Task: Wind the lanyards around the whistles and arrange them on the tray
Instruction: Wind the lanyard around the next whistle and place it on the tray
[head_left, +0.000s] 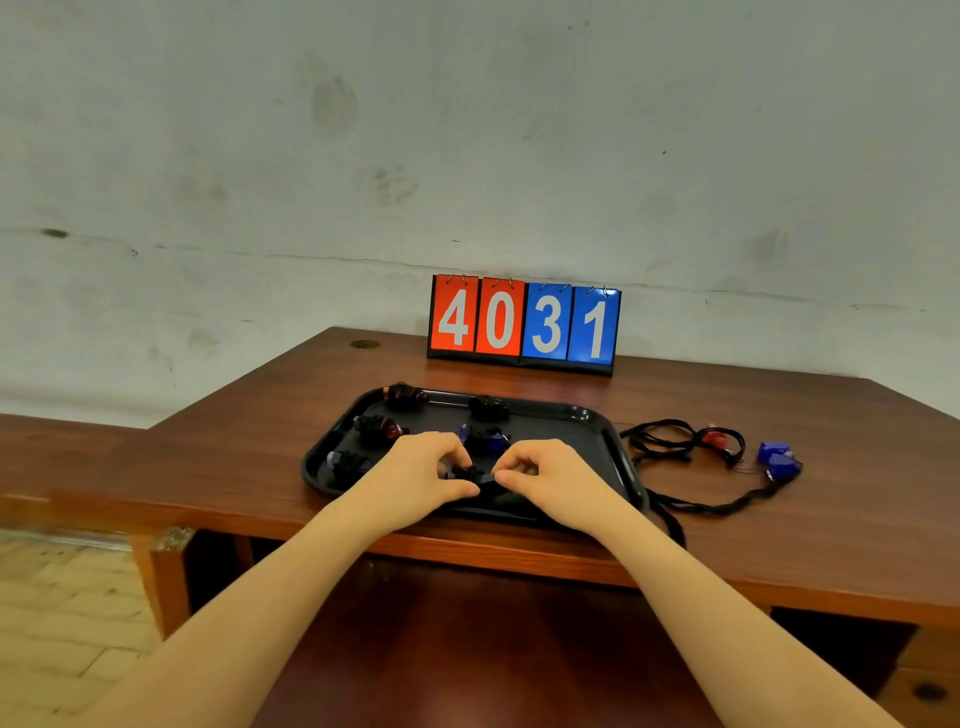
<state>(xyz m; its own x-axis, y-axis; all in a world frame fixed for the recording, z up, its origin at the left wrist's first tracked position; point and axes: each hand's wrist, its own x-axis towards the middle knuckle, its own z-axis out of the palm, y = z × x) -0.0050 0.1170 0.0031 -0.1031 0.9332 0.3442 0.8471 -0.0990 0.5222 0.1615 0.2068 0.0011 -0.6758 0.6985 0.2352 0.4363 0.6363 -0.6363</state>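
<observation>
- Both hands meet over the near edge of the black tray (576, 414): the left hand (427, 469) curls its fingers round a dark whistle (467, 475), and the right hand (545, 474) pinches the black lanyard at its end.
- Five wound whistles lie on the tray, among them a red one (404, 396) at the far left corner.
- Right of the tray, on the table (779, 519), lie a red whistle (716, 439) and a blue whistle (776, 457) with loose cords.
- Behind stands a scoreboard (523, 323) reading 4031.
</observation>
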